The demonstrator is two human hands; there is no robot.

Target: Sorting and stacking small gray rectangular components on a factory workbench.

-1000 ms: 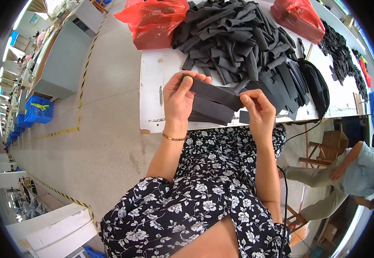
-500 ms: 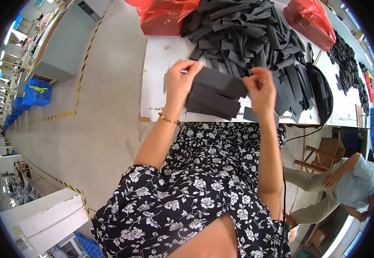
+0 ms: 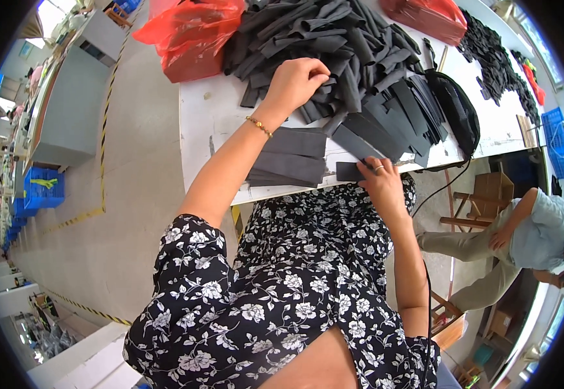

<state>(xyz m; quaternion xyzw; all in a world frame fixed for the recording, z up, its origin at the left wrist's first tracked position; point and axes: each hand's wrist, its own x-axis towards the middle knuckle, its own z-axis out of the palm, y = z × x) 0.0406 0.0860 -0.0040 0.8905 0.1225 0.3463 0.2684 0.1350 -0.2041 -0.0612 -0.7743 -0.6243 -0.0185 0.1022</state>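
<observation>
My left hand reaches over the near side of a big heap of black fabric strips, many of them curled or folded. Its fingers are bent together, and what they pinch, if anything, cannot be made out. At the table's front edge, my right hand, with a ring on it, has its fingers closed at the end of a small flat black piece. Between my arms lies a stack of flat black strips. More flat strips lie fanned out beyond my right hand.
Red plastic bags flank the heap. A black mesh pouch with a cord lies on the white table at right. Another dark pile is farther off. A person sits at right; blue crates stand at left.
The black strip stretched between both hands is no longer held there. My left hand has moved away to the heap, my right hand down to the front edge. The whole view has shifted.
</observation>
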